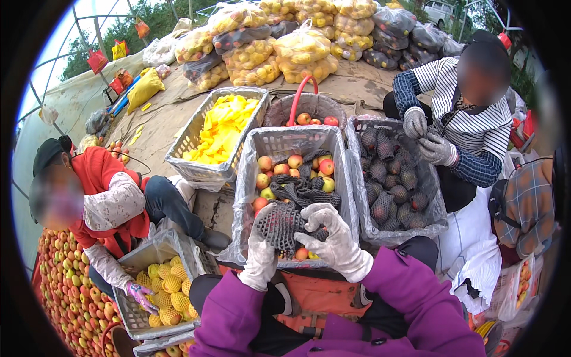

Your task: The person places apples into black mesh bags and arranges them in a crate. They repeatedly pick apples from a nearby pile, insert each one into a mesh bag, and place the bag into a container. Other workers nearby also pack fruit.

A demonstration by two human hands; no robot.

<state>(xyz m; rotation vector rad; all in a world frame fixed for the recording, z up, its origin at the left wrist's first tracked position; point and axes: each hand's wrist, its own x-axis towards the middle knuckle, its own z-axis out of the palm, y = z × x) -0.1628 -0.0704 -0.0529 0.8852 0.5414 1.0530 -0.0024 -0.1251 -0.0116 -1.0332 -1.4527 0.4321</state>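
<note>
My gloved left hand (260, 250) holds an apple in a dark mesh sleeve (281, 229), low over the middle lined crate (244, 208). Just right of it, my gloved right hand (336, 244) has its thumb and forefinger curved and apart at the sleeve's edge; whether they touch it is unclear. Beneath both hands, that crate holds red-yellow apples (295, 160) and a heap of loose dark sleeves (312, 190). The crate (440, 226) to the right holds dark-sleeved fruit (386, 172).
A co-worker (464, 137) sits right, another (119, 184) left beside yellow-sleeved fruit (169, 285) and an apple heap (74, 279). Behind stand a crate of yellow sleeves (217, 131), a basket with red handle (279, 110) and stacked bags (250, 65).
</note>
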